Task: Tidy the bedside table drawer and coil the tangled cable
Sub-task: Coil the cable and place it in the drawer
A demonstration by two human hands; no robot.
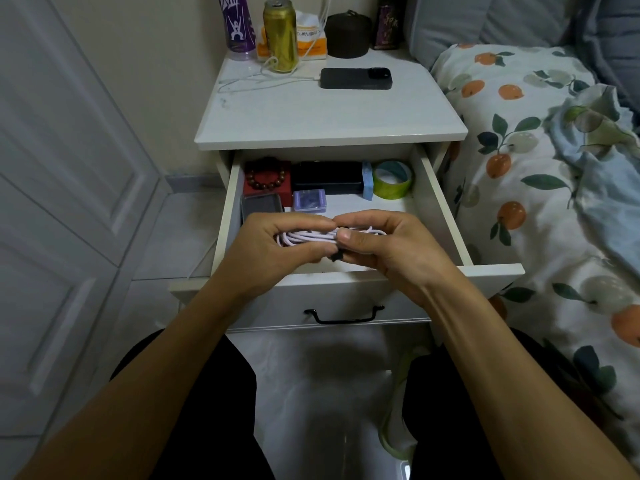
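Note:
A pale lilac cable (308, 236), gathered into a long coil, is held above the open white drawer (446, 216) of the bedside table. My left hand (277, 247) grips the coil's left end. My right hand (384, 244) grips its right part, thumb and fingers pinching a small black strap (337, 255) around the middle. Inside the drawer lie a red box with a bead bracelet (266, 176), a black case (327, 176), a green tape roll (393, 180), a small lilac box (309, 200) and a grey case (261, 204).
On the tabletop (329, 112) sit a black phone (356, 78) on a white charging cable, a gold can (280, 34), a purple bottle, a tissue pack and a dark round pouch. A bed with an orange-print cover (519, 168) is at the right; white cupboard doors stand at the left.

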